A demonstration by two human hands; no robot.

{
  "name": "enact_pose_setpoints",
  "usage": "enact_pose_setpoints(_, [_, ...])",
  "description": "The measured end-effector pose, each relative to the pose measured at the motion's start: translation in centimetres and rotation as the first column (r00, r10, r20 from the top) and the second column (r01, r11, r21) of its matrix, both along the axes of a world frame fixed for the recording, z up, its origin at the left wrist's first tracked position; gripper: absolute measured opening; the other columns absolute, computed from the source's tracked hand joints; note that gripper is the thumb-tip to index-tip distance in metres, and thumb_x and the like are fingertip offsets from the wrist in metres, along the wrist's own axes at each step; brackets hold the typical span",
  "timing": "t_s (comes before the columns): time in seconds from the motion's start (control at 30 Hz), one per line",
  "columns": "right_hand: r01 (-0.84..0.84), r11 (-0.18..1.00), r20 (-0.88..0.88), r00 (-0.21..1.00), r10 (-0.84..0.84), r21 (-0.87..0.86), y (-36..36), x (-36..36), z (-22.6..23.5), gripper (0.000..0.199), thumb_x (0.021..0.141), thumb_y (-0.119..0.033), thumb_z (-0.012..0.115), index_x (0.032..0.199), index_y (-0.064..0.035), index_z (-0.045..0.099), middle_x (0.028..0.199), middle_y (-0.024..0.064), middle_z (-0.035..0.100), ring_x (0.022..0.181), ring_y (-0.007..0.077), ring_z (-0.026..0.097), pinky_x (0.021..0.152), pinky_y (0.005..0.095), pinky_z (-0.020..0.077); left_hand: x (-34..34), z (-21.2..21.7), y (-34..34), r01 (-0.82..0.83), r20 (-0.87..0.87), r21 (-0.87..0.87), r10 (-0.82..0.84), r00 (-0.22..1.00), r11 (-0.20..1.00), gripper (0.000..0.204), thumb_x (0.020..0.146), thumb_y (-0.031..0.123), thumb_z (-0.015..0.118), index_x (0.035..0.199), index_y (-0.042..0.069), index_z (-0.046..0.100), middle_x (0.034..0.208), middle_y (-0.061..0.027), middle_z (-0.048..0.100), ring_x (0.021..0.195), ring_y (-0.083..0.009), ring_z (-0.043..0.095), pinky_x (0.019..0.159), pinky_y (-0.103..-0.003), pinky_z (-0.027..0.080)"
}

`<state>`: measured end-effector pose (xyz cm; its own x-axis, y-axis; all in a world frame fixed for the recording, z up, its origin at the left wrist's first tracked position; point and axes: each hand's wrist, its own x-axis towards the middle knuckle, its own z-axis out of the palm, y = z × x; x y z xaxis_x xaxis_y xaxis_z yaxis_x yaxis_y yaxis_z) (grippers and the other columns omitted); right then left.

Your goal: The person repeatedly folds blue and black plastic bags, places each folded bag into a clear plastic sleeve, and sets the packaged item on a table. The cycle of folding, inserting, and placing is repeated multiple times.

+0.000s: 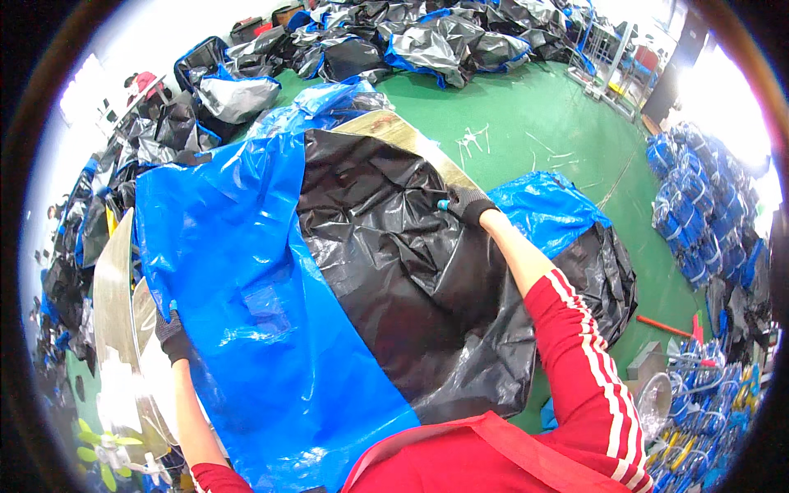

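Hands gloved: left hand (172, 335) at eight o'clock pinching the blue edge of the plastic sheet (329, 271), right hand (468, 205) at one o'clock clenched on its black half; sheet spread across centre, over green floor (526, 123).

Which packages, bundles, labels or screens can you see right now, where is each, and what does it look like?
No labels, signs or screens show.
Blue-and-black plastic bag: centre, spread wide and crinkled; left hand grips its blue edge, right hand its black top.
Pile of bags: top, on the green floor; black, grey, blue-trimmed.
Blue wrapped bundles: right, stacked.
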<state>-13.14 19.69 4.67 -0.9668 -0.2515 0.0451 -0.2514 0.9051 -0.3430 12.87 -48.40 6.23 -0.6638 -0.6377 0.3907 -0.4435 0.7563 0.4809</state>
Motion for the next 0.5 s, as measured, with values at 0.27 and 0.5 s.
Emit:
enact_pose_setpoints(0.27, [-0.129, 0.935, 0.158, 0.969, 0.190, -0.331, 2.1, -8.4, 4.3, 0.048, 0.079, -0.051, 0.074, 0.077, -0.0066, 0.056, 0.067, 0.0064, 0.054, 0.070, 0.0135, 0.052, 0.068, 0.0320, 0.0460, -1.1, -1.7, -4.0, -0.393, 0.201, -0.088, 0.403, 0.893, 0.915, 0.063, 0.093, 0.046, 0.053, 0.140, 0.006, 0.044, 0.124, -0.0245, 0.060, 0.107, -0.0416, 0.061, 0.090, -0.050, 0.047])
enact_pose_setpoints(0.5, [-0.101, 0.994, -0.094, 0.991, 0.098, -0.034, -9.5, -9.1, 4.6, 0.056, 0.083, -0.055, 0.060, 0.107, -0.0047, 0.067, 0.102, 0.0251, 0.067, 0.100, 0.0394, 0.065, 0.086, 0.0446, 0.0497, -11.4, -3.6, 26.6, 0.694, 0.184, -0.232, -0.670, 0.719, 0.682, 0.067, 0.083, 0.034, 0.063, 0.141, 0.008, 0.043, 0.147, -0.0219, 0.036, 0.141, -0.0416, 0.024, 0.118, -0.054, 0.011])
